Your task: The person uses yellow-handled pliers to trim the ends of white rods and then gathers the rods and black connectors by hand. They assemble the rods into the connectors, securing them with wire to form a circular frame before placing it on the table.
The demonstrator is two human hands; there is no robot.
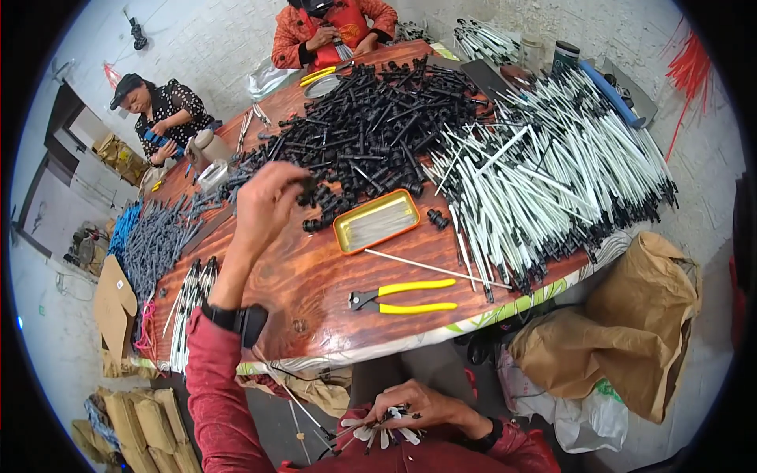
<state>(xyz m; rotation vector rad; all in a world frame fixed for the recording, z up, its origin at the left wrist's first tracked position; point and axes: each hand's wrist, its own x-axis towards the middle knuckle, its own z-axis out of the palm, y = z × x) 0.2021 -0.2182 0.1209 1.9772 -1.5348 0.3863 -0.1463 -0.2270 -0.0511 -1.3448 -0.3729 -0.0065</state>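
Note:
My left hand [270, 199] is raised over the left part of the table, its fingers pinched at the near edge of a heap of black plastic fittings [371, 126]. A small dark fitting [306, 191] shows at its fingertips, somewhat blurred. Low in front of my body, my right hand [414, 404] is closed round a bunch of thin sticks with white flat ends and black tips [385, 432]. Between the heap and the near edge lie an orange-rimmed tin [339, 236] holding thin pale rods, and yellow-handled cutting pliers [414, 296].
White rods with black ends [552, 173] cover the table's right side. Grey parts [162, 244] and a white rod bundle [192, 307] lie at left. A brown paper sack [615, 323] stands at the near right. Two people work across the table [288, 315].

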